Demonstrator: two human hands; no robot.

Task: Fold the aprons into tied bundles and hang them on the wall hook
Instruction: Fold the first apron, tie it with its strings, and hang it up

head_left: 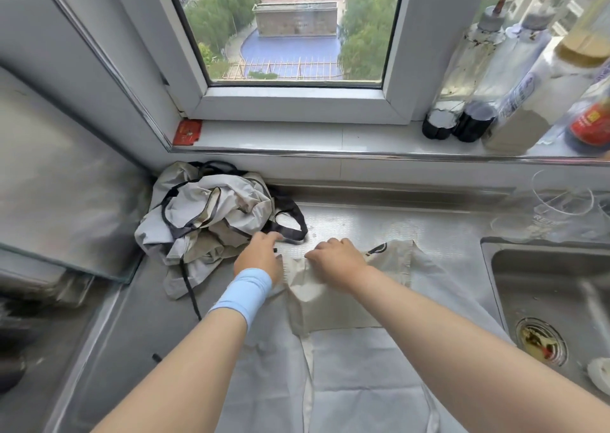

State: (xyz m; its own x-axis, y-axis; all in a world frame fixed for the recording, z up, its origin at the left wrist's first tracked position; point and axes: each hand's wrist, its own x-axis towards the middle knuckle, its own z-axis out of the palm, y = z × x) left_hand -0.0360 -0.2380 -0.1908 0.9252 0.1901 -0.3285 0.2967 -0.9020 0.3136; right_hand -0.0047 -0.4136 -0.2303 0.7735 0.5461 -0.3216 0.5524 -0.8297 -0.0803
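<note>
A pale grey apron (pixel 359 363) lies spread flat on the steel counter in front of me, its beige top part (pixel 389 267) folded over. My right hand (pixel 336 261) grips the top edge of that beige part with curled fingers. My left hand (pixel 259 256), a light blue band on its wrist, reaches to the black strap (pixel 290 224) at the apron's upper left; its fingertips are hidden, so the hold is unclear. A crumpled heap of grey and beige aprons (pixel 211 214) with black straps sits at the back left. No wall hook is in view.
A steel sink (pixel 554 287) with a drain lies at the right. Clear glass bowls (pixel 561 208) stand behind it. Several bottles (pixel 488 79) line the windowsill at the right. A glass-topped stove (pixel 66 181) fills the left side. A red card (pixel 187 132) leans on the sill corner.
</note>
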